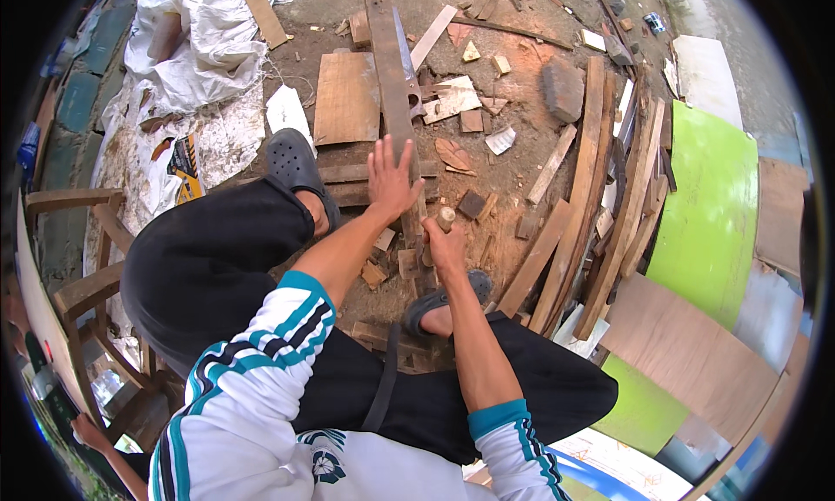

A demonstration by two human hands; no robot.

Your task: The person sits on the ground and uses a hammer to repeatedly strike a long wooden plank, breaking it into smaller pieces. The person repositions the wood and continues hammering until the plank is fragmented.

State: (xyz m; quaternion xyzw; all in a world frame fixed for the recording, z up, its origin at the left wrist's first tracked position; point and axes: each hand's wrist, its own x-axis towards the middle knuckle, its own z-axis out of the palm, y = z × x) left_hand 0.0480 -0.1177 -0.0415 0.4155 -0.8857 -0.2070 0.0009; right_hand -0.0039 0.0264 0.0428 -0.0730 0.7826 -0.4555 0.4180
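A long, narrow brown board (389, 75) runs away from me between my feet. My left hand (391, 181) lies on it with its fingers spread, palm down. Just right of the board, my right hand (446, 247) is closed around a tool with a wooden handle (446, 215). The handle's round end sticks up above the fist; the tool's working end is hidden. Beyond my hands, a handsaw (404, 44) lies along the board's right side. A flat wooden panel (347, 99) rests on the ground left of the board.
Several long planks (581, 188) are piled at the right, beside a green panel (706, 210). A stone block (563, 90) and wood offcuts (471, 205) lie on the dirt. White sacking (196, 44) and a wooden chair frame (91, 288) are at the left.
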